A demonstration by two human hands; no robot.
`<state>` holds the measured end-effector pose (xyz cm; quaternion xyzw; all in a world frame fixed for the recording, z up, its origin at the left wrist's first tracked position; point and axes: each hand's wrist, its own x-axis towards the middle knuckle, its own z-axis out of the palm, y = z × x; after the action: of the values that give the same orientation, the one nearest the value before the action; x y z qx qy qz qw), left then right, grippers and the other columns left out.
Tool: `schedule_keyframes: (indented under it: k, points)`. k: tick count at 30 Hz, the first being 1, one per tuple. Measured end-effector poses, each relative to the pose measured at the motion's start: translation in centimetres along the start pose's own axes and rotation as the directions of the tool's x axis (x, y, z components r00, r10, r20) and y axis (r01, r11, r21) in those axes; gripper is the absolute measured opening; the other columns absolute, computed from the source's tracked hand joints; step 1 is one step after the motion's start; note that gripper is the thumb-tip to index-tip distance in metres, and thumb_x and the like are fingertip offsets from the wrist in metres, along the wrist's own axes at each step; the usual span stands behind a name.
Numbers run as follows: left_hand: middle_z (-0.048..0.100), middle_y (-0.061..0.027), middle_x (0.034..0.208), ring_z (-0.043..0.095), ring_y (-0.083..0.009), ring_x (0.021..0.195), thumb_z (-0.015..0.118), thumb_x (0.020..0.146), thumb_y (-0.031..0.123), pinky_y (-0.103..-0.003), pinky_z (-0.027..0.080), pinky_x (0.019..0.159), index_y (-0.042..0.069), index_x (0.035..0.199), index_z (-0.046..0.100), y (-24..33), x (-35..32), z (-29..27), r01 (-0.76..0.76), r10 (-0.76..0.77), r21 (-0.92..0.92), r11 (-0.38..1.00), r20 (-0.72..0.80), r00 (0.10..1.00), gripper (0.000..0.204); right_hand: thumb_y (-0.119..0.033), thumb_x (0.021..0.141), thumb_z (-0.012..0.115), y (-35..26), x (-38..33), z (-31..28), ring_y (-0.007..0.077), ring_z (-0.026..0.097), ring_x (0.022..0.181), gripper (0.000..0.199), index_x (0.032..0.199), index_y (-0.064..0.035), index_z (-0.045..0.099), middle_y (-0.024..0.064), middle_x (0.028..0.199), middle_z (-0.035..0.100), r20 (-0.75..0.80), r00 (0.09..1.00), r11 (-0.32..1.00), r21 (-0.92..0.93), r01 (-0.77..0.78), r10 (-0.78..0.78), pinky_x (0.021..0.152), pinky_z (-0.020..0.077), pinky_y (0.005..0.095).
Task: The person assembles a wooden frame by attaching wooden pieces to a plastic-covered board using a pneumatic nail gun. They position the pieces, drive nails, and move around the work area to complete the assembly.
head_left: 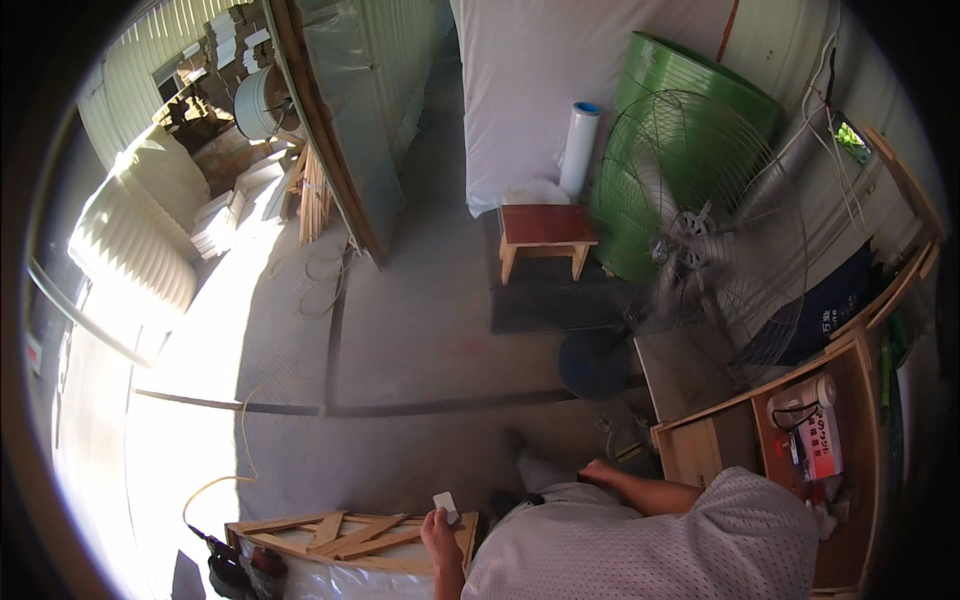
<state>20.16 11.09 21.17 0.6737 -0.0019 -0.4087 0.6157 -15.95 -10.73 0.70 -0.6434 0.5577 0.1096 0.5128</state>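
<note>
We see the left hand [437, 527] low in the frame, fingers curled around a small white rectangular piece [445, 502], which sticks up from the fingertips just above the near corner of a wooden frame [345, 535]. That frame lies flat at the bottom edge, with several slanted slats nailed across it; we count roughly four, though the glare makes this uncertain.

The right hand [597, 470] reaches forward past the pale dotted shirt [650, 545], lying close to the edge of an open wooden box [700, 445]. We cannot tell whether its fingers are spread or closed, nor whether they grip anything, since it is small and partly shaded.

A second wooden compartment [860, 440] stands to the right. In it we see one white and red device [812, 425] with a black cord.

Further off we count one large wire-caged fan [700, 225], one green drum [690, 110] behind it, one small red-topped stool [545, 235], and one white roll [578, 148] standing upright near a white sheet [570, 70].
</note>
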Motion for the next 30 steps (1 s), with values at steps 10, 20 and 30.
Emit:
schedule_keyframes:
  k: [10,20,30]
  points:
    - [0.065,-0.0095,0.085,0.062,-0.0171,0.071,0.055,0.094,0.027,-0.031,0.053,0.064,-0.006,0.103,0.066,2.1,4.3,4.8,0.046,-0.071,-0.093,0.995,-0.283,0.956,0.036,-0.018,0.081,0.063,-16.8,15.0,-9.6,0.0170,0.060,0.053,0.016,0.071,-0.0049,0.063,0.0071,0.066,0.063,0.160,0.982,0.984,0.133,-0.117,0.095,0.047,0.0477,0.0312]
    - [0.063,-0.0093,0.076,0.060,-0.0166,0.064,0.052,0.093,0.026,-0.033,0.048,0.059,-0.004,0.095,0.065,2.7,4.5,1.0,-0.088,-0.086,-0.211,0.973,-0.692,0.717,0.033,-0.016,0.084,0.059,-36.1,25.6,-7.6,0.0151,0.055,0.049,0.013,0.075,-0.0069,0.059,0.0045,0.064,0.059,0.369,0.929,0.979,-0.184,0.084,-0.010,0.043,0.0440,0.0315]
    - [0.060,-0.0179,0.082,0.057,-0.0355,0.080,0.049,0.094,0.022,-0.045,0.046,0.075,-0.001,0.085,0.060,2.2,4.6,-15.0,0.026,0.207,0.207,0.978,-0.978,0.002,0.026,-0.020,0.086,0.062,-50.0,18.0,11.4,0.0139,0.058,0.054,0.015,0.081,-0.0052,0.064,0.0039,0.069,0.063,0.631,0.765,0.900,-0.246,0.359,-0.133,0.049,0.0479,0.0298]
